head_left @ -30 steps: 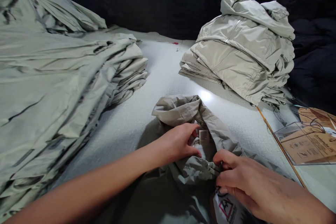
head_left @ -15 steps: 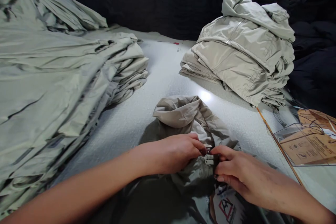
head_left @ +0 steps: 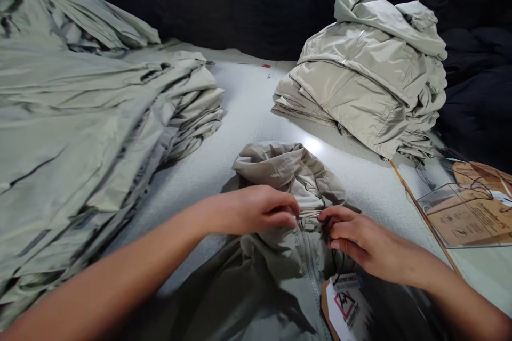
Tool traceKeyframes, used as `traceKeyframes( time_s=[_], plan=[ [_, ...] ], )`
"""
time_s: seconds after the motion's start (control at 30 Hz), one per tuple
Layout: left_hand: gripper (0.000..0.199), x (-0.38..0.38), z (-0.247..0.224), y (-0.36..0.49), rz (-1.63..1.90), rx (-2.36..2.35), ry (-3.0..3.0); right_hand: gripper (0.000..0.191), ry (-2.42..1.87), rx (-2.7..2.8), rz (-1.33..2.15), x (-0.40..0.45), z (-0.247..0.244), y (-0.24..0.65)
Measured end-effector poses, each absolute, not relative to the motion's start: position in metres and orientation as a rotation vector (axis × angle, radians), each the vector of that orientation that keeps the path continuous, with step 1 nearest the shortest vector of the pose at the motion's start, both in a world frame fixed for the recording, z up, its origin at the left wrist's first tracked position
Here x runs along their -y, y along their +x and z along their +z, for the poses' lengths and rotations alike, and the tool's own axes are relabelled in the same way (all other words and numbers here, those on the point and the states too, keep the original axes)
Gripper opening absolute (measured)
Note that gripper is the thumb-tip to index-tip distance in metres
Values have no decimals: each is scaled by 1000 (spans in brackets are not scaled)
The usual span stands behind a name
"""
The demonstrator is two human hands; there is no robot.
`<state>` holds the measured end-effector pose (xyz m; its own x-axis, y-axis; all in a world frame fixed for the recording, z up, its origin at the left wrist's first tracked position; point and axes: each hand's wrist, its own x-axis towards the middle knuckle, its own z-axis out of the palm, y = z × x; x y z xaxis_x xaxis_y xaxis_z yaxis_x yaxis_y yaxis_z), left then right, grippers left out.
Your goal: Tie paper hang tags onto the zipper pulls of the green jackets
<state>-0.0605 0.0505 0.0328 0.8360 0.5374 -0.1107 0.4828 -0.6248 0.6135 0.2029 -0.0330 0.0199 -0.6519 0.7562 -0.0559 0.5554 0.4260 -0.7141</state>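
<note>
A grey-green hooded jacket [head_left: 276, 277] lies front up before me, its hood [head_left: 266, 166] pointing away. The closed front zipper [head_left: 310, 258] runs down from the collar, with a small pale zipper pull [head_left: 308, 227] at its top. My left hand [head_left: 256, 210] is at the collar just left of that pull, fingers bent together on the fabric, the thumb mostly hidden. On the other side, my right hand [head_left: 356, 240] pinches the collar edge between thumb and forefinger, its other fingers curled. Below it a hang tag [head_left: 346, 303], white over brown, dangles on a black cord.
A big heap of similar grey-green jackets [head_left: 80, 133] fills the left side. Folded jackets [head_left: 360, 74] are stacked at the back right of the white table [head_left: 248, 112]. Brown tags [head_left: 466, 218] in a clear box lie right, beside an orange strip [head_left: 424, 213]. Dark fabric [head_left: 224, 5] stands behind.
My left hand has drawn away from the right, leftward and up, leaving a gap at the zipper top. The zipper and more of the tag have come into sight.
</note>
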Motion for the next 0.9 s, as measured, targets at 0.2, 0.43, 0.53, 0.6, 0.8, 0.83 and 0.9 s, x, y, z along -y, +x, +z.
traceKeyframes(
  time_s=[0.2, 0.43, 0.53, 0.6, 0.8, 0.83, 0.9],
  plan=[
    [12, -32, 27, -41, 30, -998, 2806, 18, -1276, 2394, 955, 31, 13, 205],
    [6, -18, 8, -20, 119, -917, 2498, 25, -1306, 2092, 1104, 22, 3, 199],
    [12, -21, -3, -19, 356, -1010, 2408, 22, -1301, 1966, 1096, 20, -3, 194],
    [18, -22, -7, -18, 401, -1017, 2421, 18, -1301, 1939, 1043, 19, -5, 192],
    [16, -22, -11, -15, 441, -1059, 2427, 12, -1332, 1972, 763, 22, -7, 183],
    [14, -22, -11, -15, 471, -1059, 2386, 12, -1350, 1990, 718, 22, -8, 181],
    [11, -23, -11, -16, 506, -1072, 2289, 12, -1408, 2029, 646, 23, -8, 179]
  ],
)
